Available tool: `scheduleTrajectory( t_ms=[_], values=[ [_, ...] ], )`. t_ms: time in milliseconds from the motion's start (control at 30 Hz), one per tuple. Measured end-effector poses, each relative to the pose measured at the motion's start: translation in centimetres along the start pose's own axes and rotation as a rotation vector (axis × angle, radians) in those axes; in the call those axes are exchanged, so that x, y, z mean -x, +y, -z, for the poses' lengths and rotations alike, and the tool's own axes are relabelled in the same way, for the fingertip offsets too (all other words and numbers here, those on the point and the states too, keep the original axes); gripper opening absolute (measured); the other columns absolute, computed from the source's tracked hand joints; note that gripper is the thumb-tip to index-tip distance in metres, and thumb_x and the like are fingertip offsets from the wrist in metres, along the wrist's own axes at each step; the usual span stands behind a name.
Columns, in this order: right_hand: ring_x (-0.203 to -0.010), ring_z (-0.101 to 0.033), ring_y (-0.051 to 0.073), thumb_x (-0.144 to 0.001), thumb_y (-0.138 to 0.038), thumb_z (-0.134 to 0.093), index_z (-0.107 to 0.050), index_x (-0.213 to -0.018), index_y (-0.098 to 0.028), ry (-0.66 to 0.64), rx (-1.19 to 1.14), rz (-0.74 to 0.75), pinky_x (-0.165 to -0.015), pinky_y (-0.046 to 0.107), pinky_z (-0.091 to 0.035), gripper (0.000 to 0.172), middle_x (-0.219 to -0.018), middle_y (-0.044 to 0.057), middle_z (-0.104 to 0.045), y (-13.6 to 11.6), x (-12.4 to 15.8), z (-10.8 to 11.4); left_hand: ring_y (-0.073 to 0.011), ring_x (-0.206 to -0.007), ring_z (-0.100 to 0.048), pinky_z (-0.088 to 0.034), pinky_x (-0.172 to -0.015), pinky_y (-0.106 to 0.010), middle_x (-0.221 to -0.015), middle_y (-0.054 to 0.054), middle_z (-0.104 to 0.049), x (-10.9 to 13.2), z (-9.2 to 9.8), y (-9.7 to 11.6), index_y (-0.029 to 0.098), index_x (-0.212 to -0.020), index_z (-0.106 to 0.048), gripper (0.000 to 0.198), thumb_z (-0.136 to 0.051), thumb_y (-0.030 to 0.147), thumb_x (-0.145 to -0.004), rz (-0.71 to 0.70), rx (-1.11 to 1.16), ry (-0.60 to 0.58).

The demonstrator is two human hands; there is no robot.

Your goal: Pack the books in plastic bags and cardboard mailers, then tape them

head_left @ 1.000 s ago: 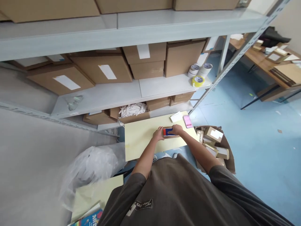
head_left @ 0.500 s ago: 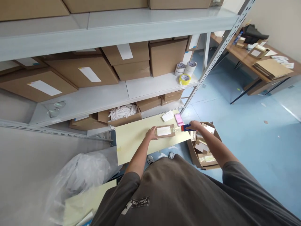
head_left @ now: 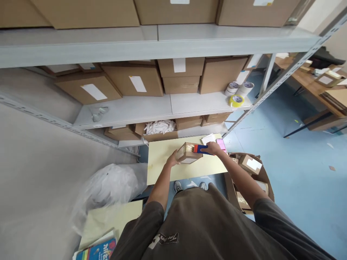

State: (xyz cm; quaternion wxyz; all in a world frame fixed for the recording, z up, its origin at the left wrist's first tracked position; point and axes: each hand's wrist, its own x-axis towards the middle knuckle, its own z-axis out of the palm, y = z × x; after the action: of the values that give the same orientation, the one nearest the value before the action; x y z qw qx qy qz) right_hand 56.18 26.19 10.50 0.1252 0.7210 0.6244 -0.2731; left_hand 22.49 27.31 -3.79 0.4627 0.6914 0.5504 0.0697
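A small cardboard box (head_left: 187, 154) with a white label stands tilted on the pale yellow tabletop (head_left: 158, 169). My left hand (head_left: 171, 159) grips the box at its left end. In my right hand (head_left: 213, 148) is a blue and red tape dispenser (head_left: 202, 149), its red end against the box's upper right side. Shiny clear tape shows on the box near that red end. A phone with a pink screen (head_left: 221, 145) lies just right of my right hand, and white papers (head_left: 208, 138) lie behind it.
A large open carton (head_left: 267, 182) of small taped boxes stands on the floor at the right. Metal shelving (head_left: 189, 108) with cartons and tape rolls (head_left: 236, 100) rises in front. At the left sits a clear plastic bag (head_left: 108, 184). A wooden table (head_left: 309, 79) stands far right.
The box has been tipped up from lying flat. My right hand has brought the tape dispenser left, from beyond the box's right end onto the box. The camera view has shifted left.
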Motion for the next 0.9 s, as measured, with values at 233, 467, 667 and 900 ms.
scheduleTrajectory(
  t_ms=[233, 467, 667, 900],
  values=[
    [-0.103, -0.078, 0.035, -0.084, -0.077, -0.076, -0.078, -0.127, -0.018, -0.079, 0.080, 0.155, -0.081, 0.035, -0.058, 0.073, -0.110, 0.019, -0.081, -10.9, -0.4, 0.2, -0.0411, -0.168, -0.021, -0.035, -0.129, -0.045, -0.186, -0.013, -0.005, 0.2, 3.4, 1.9, 0.029, -0.176, -0.017, 0.147, -0.103, 0.040, -0.057, -0.130, -0.174, 0.022],
    [-0.106, -0.078, 0.036, -0.080, -0.076, -0.080, -0.078, -0.127, -0.017, -0.061, 0.057, 0.151, -0.084, 0.036, -0.058, 0.075, -0.115, 0.021, -0.080, -10.7, -0.6, 0.5, -0.0438, -0.160, -0.035, -0.038, -0.129, -0.048, -0.180, -0.012, -0.027, -2.1, 3.6, 5.4, 0.032, -0.171, -0.032, 0.145, -0.105, 0.032, -0.046, -0.135, -0.326, -0.058],
    [-0.110, -0.076, 0.035, -0.086, -0.073, -0.077, -0.082, -0.113, -0.017, -0.019, 0.020, -0.012, -0.085, 0.035, -0.057, 0.062, -0.117, 0.020, -0.080, 1.1, 0.3, 0.5, -0.0398, -0.157, -0.041, -0.041, -0.126, -0.045, -0.179, -0.009, -0.030, -2.2, 3.5, 4.8, 0.033, -0.166, -0.038, 0.130, -0.103, 0.029, -0.054, -0.084, -0.321, -0.016],
    [-0.114, -0.075, 0.037, -0.083, -0.063, -0.087, -0.080, -0.120, -0.011, 0.006, -0.043, -0.064, -0.092, 0.037, -0.058, 0.064, -0.118, 0.024, -0.078, 2.8, -0.6, -1.9, -0.0363, -0.156, -0.043, -0.039, -0.129, -0.043, -0.175, -0.009, -0.034, -2.7, 3.1, 4.9, 0.034, -0.163, -0.037, 0.131, -0.104, 0.023, -0.050, -0.087, -0.286, 0.001]
  ],
)
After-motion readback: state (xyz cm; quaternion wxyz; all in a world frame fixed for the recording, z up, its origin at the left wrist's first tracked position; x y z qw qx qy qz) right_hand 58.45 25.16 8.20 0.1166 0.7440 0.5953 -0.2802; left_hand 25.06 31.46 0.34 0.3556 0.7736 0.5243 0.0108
